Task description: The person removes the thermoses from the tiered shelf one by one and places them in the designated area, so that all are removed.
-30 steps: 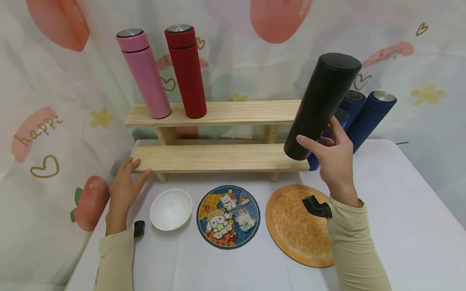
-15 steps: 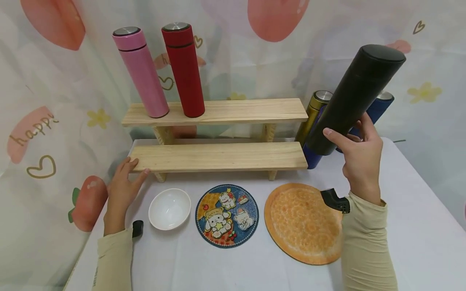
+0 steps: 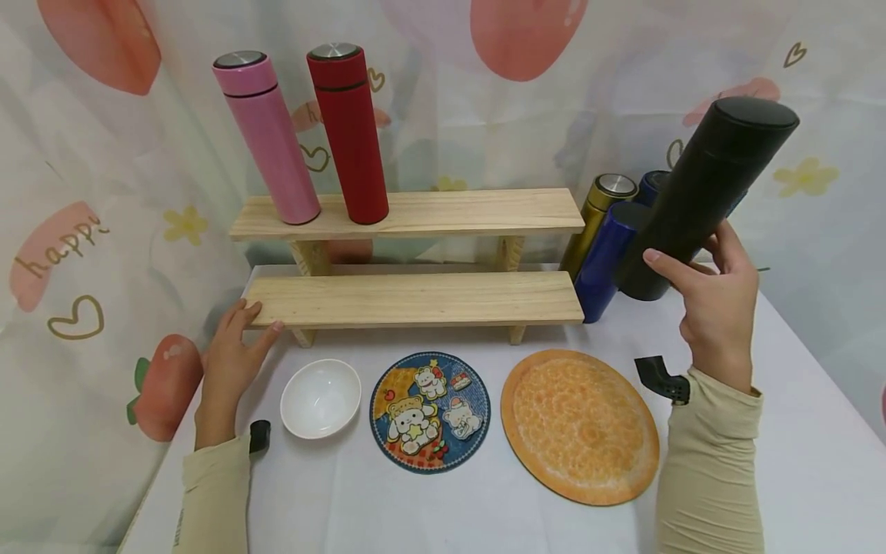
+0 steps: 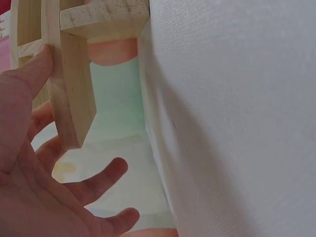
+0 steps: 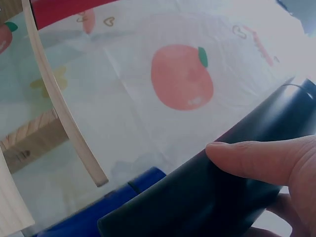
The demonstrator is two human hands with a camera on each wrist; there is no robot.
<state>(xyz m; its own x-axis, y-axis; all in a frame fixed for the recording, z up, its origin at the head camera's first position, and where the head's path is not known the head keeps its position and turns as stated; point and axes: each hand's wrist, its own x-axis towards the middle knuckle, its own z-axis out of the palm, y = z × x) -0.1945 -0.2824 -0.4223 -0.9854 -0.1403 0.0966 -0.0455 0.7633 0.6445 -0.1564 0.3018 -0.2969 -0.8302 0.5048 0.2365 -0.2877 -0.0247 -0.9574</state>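
Black thermos [image 3: 704,196], clamped by fingers of my right hand [image 3: 723,312]; two-tier wooden shelf [image 3: 415,298], my left hand [image 3: 234,358] touching, fingers apart

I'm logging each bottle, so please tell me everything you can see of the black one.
The black bottle is a tall, plain cylinder, smooth and slightly shiny, perhaps coated metal, with a flat black top that looks closed. It tilts, top leaning right in the head view, and appears held in the air, right of the shelf, partly hiding a bright blue bottle behind it. The right hand grips its lower part. Whether the two bottles touch is unclear.
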